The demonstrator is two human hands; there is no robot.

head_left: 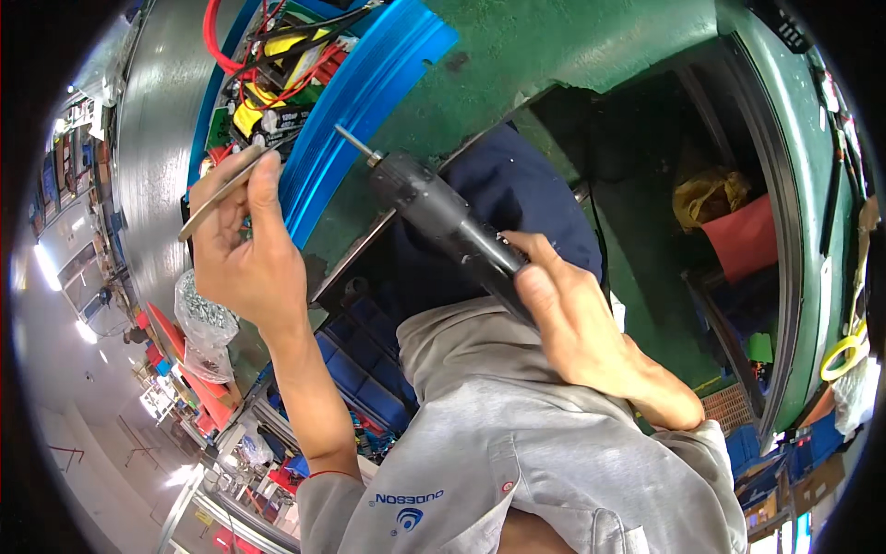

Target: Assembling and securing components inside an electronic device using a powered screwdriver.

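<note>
A pair of metal tweezers (220,198) is pinched in my left hand (254,272), its tip pointing into the near end of a blue ribbed metal housing (355,115). Inside that housing sit a circuit board, yellow-wrapped components (251,113) and red and black wires (314,42). My right hand (581,323) is wrapped around a black electric screwdriver (443,217). Its thin bit (353,141) points up and left, in front of the housing's side wall; whether it touches cannot be told. Where the tweezers' tip ends is hard to make out among the parts.
The housing rests on a green work surface (517,46), beside a shiny metal strip (157,120) on the left. A clear plastic bag of small metal parts (205,319) lies nearer me. On the right are a pink sheet (743,240), a yellow bag (706,196) and a yellow tape roll (840,358).
</note>
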